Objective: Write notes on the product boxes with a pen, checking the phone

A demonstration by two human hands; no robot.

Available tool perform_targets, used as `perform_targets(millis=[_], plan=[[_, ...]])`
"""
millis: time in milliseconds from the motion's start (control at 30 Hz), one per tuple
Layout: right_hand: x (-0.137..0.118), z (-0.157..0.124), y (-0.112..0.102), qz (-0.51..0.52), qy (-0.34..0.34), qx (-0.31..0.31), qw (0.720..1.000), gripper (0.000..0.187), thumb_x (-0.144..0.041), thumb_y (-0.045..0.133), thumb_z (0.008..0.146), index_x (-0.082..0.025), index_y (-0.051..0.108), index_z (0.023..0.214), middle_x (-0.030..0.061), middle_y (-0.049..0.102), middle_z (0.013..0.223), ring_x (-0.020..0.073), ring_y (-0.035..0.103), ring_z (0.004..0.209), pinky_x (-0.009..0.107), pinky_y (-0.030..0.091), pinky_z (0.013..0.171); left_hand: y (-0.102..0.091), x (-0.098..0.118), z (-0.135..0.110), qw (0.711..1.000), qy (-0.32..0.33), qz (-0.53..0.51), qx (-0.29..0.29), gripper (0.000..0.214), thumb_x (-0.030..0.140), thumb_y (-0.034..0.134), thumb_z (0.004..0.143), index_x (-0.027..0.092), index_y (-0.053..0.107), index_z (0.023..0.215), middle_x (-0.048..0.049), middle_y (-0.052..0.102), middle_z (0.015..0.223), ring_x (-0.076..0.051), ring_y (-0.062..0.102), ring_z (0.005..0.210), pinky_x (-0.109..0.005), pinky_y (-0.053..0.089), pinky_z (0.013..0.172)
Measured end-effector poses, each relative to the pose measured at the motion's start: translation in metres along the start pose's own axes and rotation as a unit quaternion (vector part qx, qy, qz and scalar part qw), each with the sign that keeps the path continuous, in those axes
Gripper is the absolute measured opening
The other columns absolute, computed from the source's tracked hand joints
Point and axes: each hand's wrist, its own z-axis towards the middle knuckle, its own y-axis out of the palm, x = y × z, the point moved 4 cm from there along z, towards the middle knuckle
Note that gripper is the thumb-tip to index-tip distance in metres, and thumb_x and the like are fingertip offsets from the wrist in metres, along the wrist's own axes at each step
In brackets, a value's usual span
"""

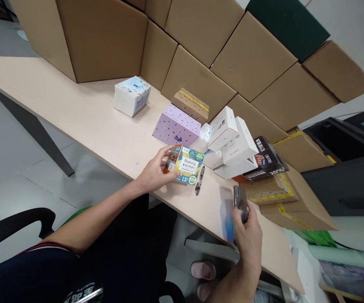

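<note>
My left hand (pixel 154 171) grips the near left end of a colourful printed box (pixel 186 164) lying flat on the pale wooden table (pixel 84 113). A dark pen (pixel 199 180) lies right beside that box. My right hand (pixel 247 235) is closed around a small grey device (pixel 240 201) at the table's front edge, with a blurred blue shape below it. Just behind the printed box stand a lilac dotted box (pixel 176 126) and a pile of white boxes (pixel 232 141).
A white tissue pack (pixel 132 95) sits further left on the table. Large cardboard cartons (pixel 201 46) form a wall along the back. A taped brown box (pixel 191 104), a dark snack box (pixel 267 160) and flat taped cartons (pixel 279 193) crowd the right. A chair arm (pixel 14 225) is at lower left.
</note>
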Motion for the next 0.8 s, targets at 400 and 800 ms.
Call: perform_targets(millis=[400,800], plan=[[0.031,0.014,0.019,-0.234,0.056,-0.069,0.968,0.084,-0.068,0.038,0.09,-0.017,0.043,0.157,0.0258,0.062,0.138,0.0474,0.057,0.125,0.062,0.045,0.101,-0.117,0.057,-0.018,0.944,0.038,0.256,0.204,0.095,0.035,0.086,0.071,0.024,0.04,0.153,-0.0127,0.05,0.142,-0.025,0.06,0.105,-0.045,0.058,0.09],[-0.014,-0.007,0.02,-0.057,-0.288,0.175,0.94,0.06,-0.055,0.049,0.1,-0.006,0.065,0.13,0.0292,0.069,0.128,0.0392,0.064,0.123,0.059,0.048,0.104,-0.134,0.045,0.073,0.878,0.071,0.44,0.175,0.104,0.03,0.084,0.067,0.026,0.032,0.157,-0.0128,0.043,0.139,-0.034,0.048,0.13,-0.051,0.046,0.111]])
